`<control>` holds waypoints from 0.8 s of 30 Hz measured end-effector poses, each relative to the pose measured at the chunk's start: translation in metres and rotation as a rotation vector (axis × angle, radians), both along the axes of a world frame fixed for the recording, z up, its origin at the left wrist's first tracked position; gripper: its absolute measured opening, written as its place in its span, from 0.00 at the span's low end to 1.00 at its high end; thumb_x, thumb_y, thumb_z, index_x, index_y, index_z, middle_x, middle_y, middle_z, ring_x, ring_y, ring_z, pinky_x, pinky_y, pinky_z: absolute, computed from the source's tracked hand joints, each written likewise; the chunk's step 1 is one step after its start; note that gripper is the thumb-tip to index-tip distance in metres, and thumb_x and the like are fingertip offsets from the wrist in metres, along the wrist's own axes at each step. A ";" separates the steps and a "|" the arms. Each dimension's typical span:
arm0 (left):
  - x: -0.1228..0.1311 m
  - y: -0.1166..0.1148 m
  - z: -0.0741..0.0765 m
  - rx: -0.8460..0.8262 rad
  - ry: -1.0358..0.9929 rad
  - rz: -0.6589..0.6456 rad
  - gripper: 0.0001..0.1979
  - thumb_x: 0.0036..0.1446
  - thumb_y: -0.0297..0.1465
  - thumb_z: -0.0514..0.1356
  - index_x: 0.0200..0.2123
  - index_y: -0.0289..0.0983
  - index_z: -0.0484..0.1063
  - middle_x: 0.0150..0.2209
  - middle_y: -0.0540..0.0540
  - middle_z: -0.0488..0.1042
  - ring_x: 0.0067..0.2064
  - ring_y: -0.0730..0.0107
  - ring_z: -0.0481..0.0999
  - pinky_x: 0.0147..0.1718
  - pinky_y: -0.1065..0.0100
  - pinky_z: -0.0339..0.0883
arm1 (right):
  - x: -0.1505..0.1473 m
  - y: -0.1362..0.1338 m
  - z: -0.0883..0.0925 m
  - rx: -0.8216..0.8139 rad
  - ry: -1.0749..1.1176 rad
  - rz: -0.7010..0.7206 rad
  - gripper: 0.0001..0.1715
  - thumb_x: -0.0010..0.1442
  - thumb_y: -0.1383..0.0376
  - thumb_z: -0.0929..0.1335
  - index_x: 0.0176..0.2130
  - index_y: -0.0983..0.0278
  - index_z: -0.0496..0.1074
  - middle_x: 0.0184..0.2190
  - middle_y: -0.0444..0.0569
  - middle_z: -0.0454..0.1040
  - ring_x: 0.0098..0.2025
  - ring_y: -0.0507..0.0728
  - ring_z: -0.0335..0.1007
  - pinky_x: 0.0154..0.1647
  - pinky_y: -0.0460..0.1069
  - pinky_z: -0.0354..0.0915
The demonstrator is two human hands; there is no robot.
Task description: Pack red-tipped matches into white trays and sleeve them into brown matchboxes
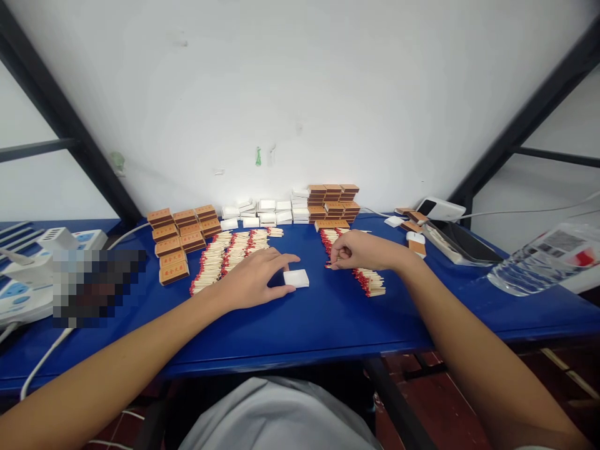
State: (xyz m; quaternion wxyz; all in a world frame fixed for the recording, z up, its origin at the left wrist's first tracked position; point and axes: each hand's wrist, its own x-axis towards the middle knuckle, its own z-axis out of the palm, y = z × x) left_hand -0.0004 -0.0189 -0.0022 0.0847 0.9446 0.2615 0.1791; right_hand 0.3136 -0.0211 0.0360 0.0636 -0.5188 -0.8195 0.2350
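Note:
In the head view my left hand (255, 277) rests on the blue table, its thumb and fingers curved around the left end of a small white matchbox tray (297, 279). The thumb meets the tray's near corner, and the index finger reaches past its far side. To the right, my right hand (354, 250) is closed in a pinch over a row of red-tipped matches (374, 282). A few red match heads show at its fingertips; how many it holds is hidden. Left of my left hand lie longer rows of matches (210, 262), partly covered by that hand.
Orange matchboxes (173, 267) are stacked at left, with more boxes (332, 209) at back centre beside white trays (267, 219). A power strip (28, 287) occupies the left end. A phone (462, 240) and a plastic bottle (544, 259) lie at right. A wall closes the back.

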 end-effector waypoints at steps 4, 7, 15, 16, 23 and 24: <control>0.000 0.000 -0.001 0.009 0.009 0.000 0.27 0.68 0.43 0.64 0.66 0.44 0.66 0.49 0.41 0.78 0.52 0.53 0.77 0.52 0.55 0.71 | 0.000 0.001 -0.002 -0.006 -0.020 0.003 0.13 0.59 0.56 0.73 0.30 0.62 0.79 0.20 0.42 0.66 0.24 0.54 0.64 0.28 0.50 0.60; 0.000 0.000 -0.002 0.008 0.007 -0.007 0.27 0.68 0.44 0.63 0.67 0.45 0.66 0.49 0.42 0.78 0.52 0.53 0.77 0.52 0.55 0.71 | -0.001 0.000 -0.001 -0.005 -0.013 0.001 0.13 0.59 0.55 0.73 0.29 0.61 0.76 0.21 0.42 0.67 0.24 0.53 0.63 0.28 0.50 0.61; 0.000 0.000 -0.002 -0.001 0.018 -0.007 0.28 0.68 0.43 0.64 0.67 0.44 0.65 0.49 0.42 0.77 0.52 0.54 0.76 0.52 0.55 0.71 | -0.006 -0.007 0.005 -0.060 0.054 0.055 0.17 0.60 0.52 0.73 0.29 0.61 0.76 0.21 0.42 0.64 0.29 0.56 0.70 0.33 0.49 0.65; 0.000 0.000 -0.002 -0.001 0.017 -0.008 0.28 0.68 0.43 0.64 0.67 0.44 0.65 0.49 0.42 0.77 0.52 0.54 0.76 0.52 0.55 0.71 | -0.006 -0.007 0.004 -0.080 0.052 0.066 0.17 0.60 0.51 0.73 0.29 0.61 0.76 0.21 0.42 0.64 0.31 0.57 0.73 0.34 0.49 0.65; 0.000 0.000 -0.002 -0.004 0.016 -0.007 0.28 0.68 0.43 0.64 0.67 0.44 0.65 0.48 0.42 0.77 0.51 0.55 0.76 0.52 0.55 0.70 | -0.002 -0.003 0.004 -0.057 -0.031 0.022 0.16 0.57 0.51 0.74 0.32 0.62 0.79 0.22 0.42 0.64 0.29 0.56 0.70 0.31 0.49 0.62; 0.000 0.000 -0.002 -0.006 0.015 -0.009 0.28 0.68 0.43 0.64 0.67 0.43 0.65 0.49 0.42 0.77 0.51 0.55 0.76 0.52 0.55 0.70 | -0.001 -0.003 0.004 -0.059 -0.039 0.024 0.16 0.57 0.52 0.74 0.33 0.62 0.80 0.22 0.42 0.64 0.28 0.56 0.69 0.31 0.49 0.62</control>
